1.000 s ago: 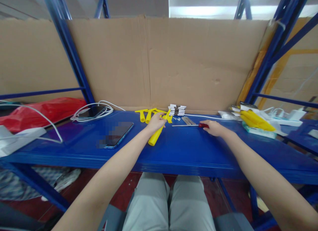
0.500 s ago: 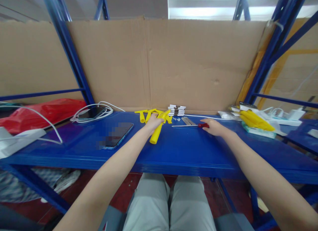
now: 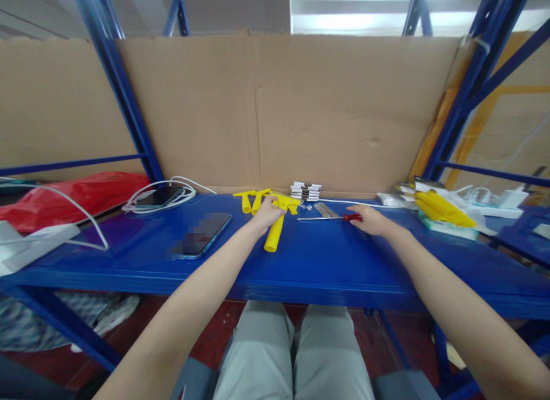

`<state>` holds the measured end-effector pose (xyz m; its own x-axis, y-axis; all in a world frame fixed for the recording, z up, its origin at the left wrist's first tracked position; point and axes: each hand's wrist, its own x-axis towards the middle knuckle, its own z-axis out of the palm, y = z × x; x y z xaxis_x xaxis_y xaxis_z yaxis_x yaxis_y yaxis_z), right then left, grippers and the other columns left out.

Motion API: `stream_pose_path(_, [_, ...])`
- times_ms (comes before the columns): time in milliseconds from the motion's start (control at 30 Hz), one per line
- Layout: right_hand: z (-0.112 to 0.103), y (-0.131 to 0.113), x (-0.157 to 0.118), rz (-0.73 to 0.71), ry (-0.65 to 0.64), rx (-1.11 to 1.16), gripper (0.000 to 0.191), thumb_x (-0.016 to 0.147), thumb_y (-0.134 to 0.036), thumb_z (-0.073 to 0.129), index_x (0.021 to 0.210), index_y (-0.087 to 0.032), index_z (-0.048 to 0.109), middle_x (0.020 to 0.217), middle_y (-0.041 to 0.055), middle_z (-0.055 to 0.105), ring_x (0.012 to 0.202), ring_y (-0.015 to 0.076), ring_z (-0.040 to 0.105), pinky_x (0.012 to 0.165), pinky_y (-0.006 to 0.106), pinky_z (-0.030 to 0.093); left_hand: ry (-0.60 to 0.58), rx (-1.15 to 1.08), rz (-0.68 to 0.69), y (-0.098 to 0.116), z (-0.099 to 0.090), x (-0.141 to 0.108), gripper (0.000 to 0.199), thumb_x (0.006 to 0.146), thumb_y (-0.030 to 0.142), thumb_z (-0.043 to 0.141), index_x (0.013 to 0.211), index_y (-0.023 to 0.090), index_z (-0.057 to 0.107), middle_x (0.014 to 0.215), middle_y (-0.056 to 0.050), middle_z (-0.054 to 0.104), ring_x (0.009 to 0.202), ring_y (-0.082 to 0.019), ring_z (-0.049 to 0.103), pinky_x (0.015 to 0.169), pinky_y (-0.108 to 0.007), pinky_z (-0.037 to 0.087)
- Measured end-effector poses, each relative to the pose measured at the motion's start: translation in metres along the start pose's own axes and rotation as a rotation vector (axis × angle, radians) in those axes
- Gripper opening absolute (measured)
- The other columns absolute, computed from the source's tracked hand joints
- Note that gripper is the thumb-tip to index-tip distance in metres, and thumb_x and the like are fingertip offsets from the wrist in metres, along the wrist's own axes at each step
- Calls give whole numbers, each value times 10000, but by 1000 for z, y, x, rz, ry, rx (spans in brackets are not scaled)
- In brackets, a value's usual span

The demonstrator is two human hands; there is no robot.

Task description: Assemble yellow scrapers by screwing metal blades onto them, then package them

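Observation:
My left hand [image 3: 266,212] is closed around the head of a yellow T-shaped plastic handle, whose round tube [image 3: 274,235] points toward me over the table. Behind and beside it lie several similar yellow plastic pieces [image 3: 246,202], partly hidden by the hand. My right hand [image 3: 367,219] has its fingers closed on the red grip of a screwdriver [image 3: 352,217]; the shaft points left, low over the tabletop. Close to the shaft are a flat metal plate [image 3: 324,210] and some tiny light-coloured parts [image 3: 306,207], too small to make out.
A stack of small white-and-black packs [image 3: 305,191] stands against the cardboard wall [image 3: 318,113]. Left of my hands lies a phone [image 3: 206,236], with a coiled white cable [image 3: 187,191] behind. On the right are a yellow packet [image 3: 444,210] and a power strip [image 3: 494,210].
The yellow handle in my left hand has turned, its tube now slightly further right and steeper, its head lower. My right hand and the screwdriver have hardly moved.

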<state>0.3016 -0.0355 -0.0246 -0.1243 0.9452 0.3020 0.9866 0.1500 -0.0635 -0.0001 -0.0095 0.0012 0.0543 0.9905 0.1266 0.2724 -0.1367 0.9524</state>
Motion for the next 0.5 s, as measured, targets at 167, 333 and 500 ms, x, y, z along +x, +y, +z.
stream_pose_path(167, [0, 1, 0, -11, 8, 15, 483, 782, -187, 523, 1263, -152, 542, 1298, 109, 559, 1202, 246, 511, 1038, 385, 375, -51, 62, 14, 0, 4, -6, 628, 667, -2, 616, 1248, 108, 403, 709, 19, 556, 584, -118, 560, 637, -250, 465])
stream_pose_path(333, [0, -1, 0, -3, 3, 29, 471, 780, -189, 528, 1249, -155, 557, 1282, 105, 573, 1188, 242, 524, 1033, 376, 383, -88, 48, -27, 1, 6, -7, 616, 689, -43, 577, 1257, 76, 370, 663, 36, 532, 521, -94, 539, 599, -236, 468])
stream_pose_path(500, [-1, -3, -1, -8, 3, 20, 472, 782, -181, 522, 1251, -136, 552, 1281, 117, 571, 1185, 246, 526, 1031, 379, 385, -121, 21, -67, 3, 5, -9, 611, 716, -29, 565, 1271, 103, 346, 695, 24, 553, 493, -87, 543, 531, -223, 472])
